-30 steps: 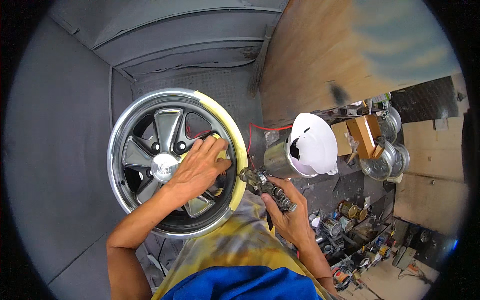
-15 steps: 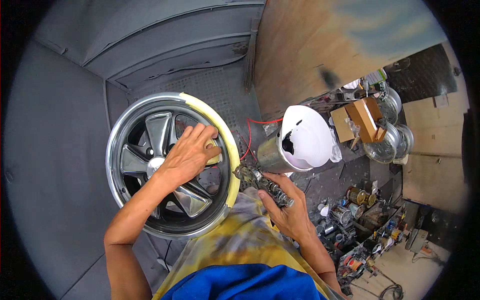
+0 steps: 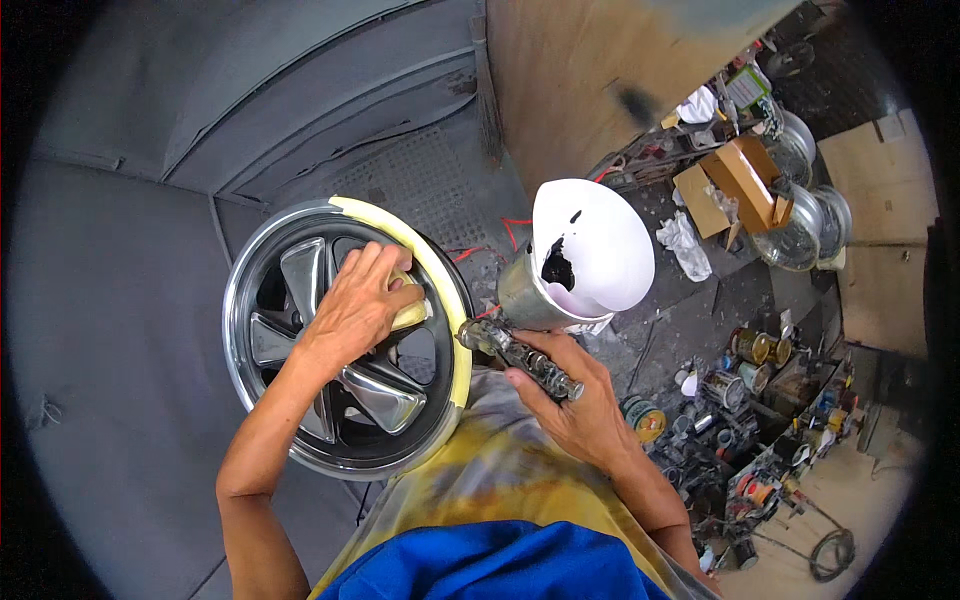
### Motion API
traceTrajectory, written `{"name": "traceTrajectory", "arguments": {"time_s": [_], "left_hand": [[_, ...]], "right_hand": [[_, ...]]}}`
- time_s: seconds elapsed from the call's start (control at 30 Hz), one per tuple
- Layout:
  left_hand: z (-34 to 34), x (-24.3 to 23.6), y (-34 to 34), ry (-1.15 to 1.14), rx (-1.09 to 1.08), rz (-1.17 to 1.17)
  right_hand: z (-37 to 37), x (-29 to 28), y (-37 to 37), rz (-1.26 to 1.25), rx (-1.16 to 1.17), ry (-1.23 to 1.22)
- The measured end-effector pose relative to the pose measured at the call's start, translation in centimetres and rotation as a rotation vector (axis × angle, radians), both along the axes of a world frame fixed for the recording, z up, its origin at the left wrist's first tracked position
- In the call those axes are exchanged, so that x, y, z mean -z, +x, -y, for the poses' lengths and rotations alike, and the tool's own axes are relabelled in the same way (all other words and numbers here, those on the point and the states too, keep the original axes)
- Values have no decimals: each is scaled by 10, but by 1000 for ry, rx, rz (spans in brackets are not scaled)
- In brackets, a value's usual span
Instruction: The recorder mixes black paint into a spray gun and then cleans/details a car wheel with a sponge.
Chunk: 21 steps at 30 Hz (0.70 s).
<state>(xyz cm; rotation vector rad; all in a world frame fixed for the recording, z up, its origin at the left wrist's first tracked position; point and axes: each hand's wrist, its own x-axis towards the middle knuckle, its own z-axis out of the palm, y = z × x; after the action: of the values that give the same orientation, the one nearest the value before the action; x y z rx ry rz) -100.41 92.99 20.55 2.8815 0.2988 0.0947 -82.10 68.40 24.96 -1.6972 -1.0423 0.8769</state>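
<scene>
A silver alloy wheel (image 3: 268, 343) with polished spokes and dark recesses lies face up in front of me. Yellow masking tape (image 3: 443, 280) covers the right side of its rim. My left hand (image 3: 358, 300) reaches over the wheel, fingers curled on yellow tape (image 3: 411, 314) at the right spoke; they partly hide it. In my right hand (image 3: 580, 395) is a paint-stained metal spray gun (image 3: 525, 362), its nozzle end close beside the taped rim. Next to the gun stands a metal cup (image 3: 520, 290), apparently joined to it, with a white paper collar (image 3: 605, 240) stained black inside.
Grey booth walls (image 3: 110, 300) enclose the left side. A wooden panel (image 3: 570, 90) stands at the back. To the right are an open cardboard box (image 3: 745, 180), several bare wheel rims (image 3: 800, 230) and a crowd of paint cans (image 3: 725, 390). A red hose (image 3: 512, 235) runs behind the cup.
The view has shifted a little. My left hand stays on the taped spoke with slightly altered fingers, and the spray gun with its cup has moved slightly left in view.
</scene>
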Motion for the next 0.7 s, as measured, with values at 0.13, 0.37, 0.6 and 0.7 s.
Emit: {"name": "traceTrajectory", "arguments": {"time_s": [0.13, 0.37, 0.6, 0.7], "left_hand": [[2, -2, 0, -8, 17, -39], [10, 0, -2, -35, 105, -63], [0, 5, -4, 9, 17, 29], [4, 12, -9, 21, -16, 35]], "right_hand": [[3, -2, 4, 13, -4, -14], [5, -2, 4, 15, 11, 25], [-2, -3, -1, 10, -3, 2], [-5, -6, -1, 13, -19, -25]]}}
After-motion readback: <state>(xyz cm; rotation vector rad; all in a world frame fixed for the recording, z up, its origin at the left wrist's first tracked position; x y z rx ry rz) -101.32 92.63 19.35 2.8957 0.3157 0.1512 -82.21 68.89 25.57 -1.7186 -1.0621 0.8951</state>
